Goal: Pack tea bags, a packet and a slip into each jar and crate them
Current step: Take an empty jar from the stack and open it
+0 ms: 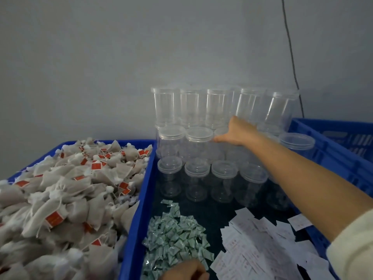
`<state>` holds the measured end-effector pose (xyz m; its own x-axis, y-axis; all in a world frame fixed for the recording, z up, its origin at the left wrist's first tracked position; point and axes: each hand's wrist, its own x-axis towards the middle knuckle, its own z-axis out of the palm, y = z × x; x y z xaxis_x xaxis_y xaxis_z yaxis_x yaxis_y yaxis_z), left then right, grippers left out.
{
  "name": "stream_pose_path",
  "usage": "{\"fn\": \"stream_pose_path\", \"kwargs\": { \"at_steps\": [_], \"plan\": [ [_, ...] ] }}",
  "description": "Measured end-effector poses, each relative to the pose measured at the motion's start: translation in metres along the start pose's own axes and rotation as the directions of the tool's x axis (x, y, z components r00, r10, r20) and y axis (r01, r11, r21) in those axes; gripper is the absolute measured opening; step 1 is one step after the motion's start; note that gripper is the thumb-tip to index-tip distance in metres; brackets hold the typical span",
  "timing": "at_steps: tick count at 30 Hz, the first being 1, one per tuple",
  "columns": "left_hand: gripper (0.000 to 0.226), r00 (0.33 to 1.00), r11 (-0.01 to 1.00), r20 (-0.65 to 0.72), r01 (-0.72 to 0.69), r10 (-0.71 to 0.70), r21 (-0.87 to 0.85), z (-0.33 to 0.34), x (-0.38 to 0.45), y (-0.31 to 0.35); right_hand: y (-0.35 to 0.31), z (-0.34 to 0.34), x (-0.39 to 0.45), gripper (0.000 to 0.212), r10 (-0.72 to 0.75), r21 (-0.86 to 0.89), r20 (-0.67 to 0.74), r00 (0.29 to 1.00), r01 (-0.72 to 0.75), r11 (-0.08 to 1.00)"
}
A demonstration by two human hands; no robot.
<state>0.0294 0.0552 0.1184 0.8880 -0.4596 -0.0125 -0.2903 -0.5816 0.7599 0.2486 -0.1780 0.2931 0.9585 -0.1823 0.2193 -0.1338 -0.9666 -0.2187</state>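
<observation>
Grey plain wall [90,57] behind the bench; a thin black cable [290,57] hangs down it at right. 3 blue crates side by side. Left crate [68,144]: heaped tea bags [60,195] with red tags. Middle crate [139,199]: clear lidded jars [197,174] stacked in tiers at back, green packets [175,237] and white slips [256,251] in front. Right crate [327,138] beyond.

Right hand [236,132] reaches to a middle-tier jar, touching it; grip cannot be told. Left hand [185,269] rests curled at the packets; hold unclear.
</observation>
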Motion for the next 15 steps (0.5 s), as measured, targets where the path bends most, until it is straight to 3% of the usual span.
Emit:
{"fn": "stream_pose_path", "kwargs": {
  "at_steps": [3, 8, 10, 13, 15],
  "plan": [
    [0.015, 0.986, 0.999, -0.161, 0.035, -0.036, -0.01, 0.005, 0.0, 0.006, 0.002, -0.01, -0.012, 0.099, -0.019, 0.077, -0.012, 1.0, 0.02, 0.997],
    [0.009, 0.962, 0.996, -0.262, -0.069, 0.081, 0.057, -0.001, 0.017, 0.02, 0.004, -0.04, -0.057, 0.091, -0.047, 0.213, -0.03, 0.998, 0.053, 0.976],
    [0.005, 0.923, 0.99, -0.361, -0.11, 0.137, 0.092, -0.004, 0.023, 0.031, 0.004, -0.044, -0.084, 0.086, -0.085, 0.316, -0.007, 0.996, 0.083, 0.945],
    [0.027, 0.82, 0.962, -0.504, -0.214, 0.272, 0.17, -0.008, 0.03, 0.05, 0.0, -0.031, -0.126, 0.093, -0.132, 0.455, 0.113, 0.985, 0.067, 0.888],
    [0.041, 0.765, 0.951, -0.566, -0.247, 0.308, 0.184, -0.01, 0.035, 0.059, -0.002, -0.016, -0.147, 0.096, -0.123, 0.435, 0.197, 0.973, 0.026, 0.9]
  ]
}}
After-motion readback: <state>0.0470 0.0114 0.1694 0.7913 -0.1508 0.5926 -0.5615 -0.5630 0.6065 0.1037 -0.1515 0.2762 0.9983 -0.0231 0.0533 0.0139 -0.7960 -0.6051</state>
